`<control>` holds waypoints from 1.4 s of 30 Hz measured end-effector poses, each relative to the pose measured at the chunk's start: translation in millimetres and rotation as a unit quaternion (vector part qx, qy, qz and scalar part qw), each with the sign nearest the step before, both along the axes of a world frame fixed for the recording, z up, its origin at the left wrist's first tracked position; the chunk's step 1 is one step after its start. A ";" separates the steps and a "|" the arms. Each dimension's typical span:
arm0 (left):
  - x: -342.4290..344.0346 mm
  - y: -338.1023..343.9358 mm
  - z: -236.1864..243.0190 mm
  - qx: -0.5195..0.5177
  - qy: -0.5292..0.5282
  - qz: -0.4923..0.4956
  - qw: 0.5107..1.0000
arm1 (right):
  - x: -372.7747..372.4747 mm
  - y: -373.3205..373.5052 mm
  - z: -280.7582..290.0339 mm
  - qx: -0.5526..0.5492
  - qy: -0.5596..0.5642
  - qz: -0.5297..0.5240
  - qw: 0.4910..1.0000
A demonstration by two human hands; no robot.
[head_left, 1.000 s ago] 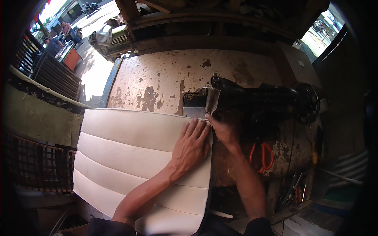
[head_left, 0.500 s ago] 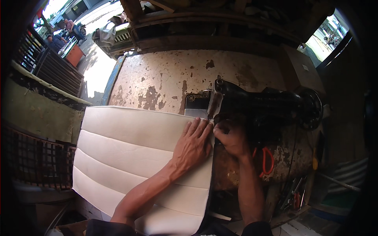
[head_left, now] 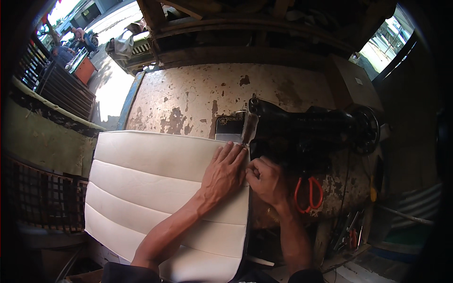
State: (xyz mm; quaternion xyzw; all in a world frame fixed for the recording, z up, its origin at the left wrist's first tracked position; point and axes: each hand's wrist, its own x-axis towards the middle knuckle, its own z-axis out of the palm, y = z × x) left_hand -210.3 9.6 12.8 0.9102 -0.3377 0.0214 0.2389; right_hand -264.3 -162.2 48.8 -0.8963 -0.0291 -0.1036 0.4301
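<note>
A cream padded cover [head_left: 155, 165] with stitched cross channels and a corded edge lies over the front left of the worktable. Its upper right corner is at the needle end of a black sewing machine [head_left: 302, 123]. My left hand [head_left: 224, 169] rests flat on the cover near that corner, fingers stretched toward the needle area. My right hand [head_left: 265, 179] is closed in a pinch at the cover's right edge, just below the machine head. The cover's edge seems to be between its thumb and fingers. Needle and presser foot are hard to make out.
Red-handled scissors [head_left: 309, 194] lie right of my right forearm. The worn tabletop [head_left: 188, 89] has peeling patches. Several tools [head_left: 351, 233] stand in a slot at the lower right. A wooden rack [head_left: 255, 30] spans the back. Two people sit outside at the far left.
My right hand has slid down the cover's right edge, away from the needle area. More of the scissors shows. The left hand stays flat on the cover; the whole view has shifted slightly.
</note>
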 end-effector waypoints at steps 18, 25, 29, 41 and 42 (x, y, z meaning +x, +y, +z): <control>-1.7 -1.7 -1.9 0.020 0.032 0.017 0.999 | 32.7 -304.6 128.2 -0.365 0.050 -0.267 0.891; -3.6 -3.3 -2.9 0.011 0.029 0.006 0.999 | -44.0 -265.0 138.1 -0.202 0.090 -0.401 0.889; -3.5 -2.8 -0.2 0.024 0.027 0.013 0.999 | -22.5 -270.3 110.0 -0.141 -0.008 -0.416 0.898; -3.2 0.5 -6.3 0.004 0.002 0.008 1.000 | -46.4 -242.9 85.5 -0.125 -0.050 -0.471 0.872; -3.9 -0.3 -8.1 0.004 0.002 0.007 1.000 | -49.2 -247.9 82.7 -0.105 -0.062 -0.465 0.877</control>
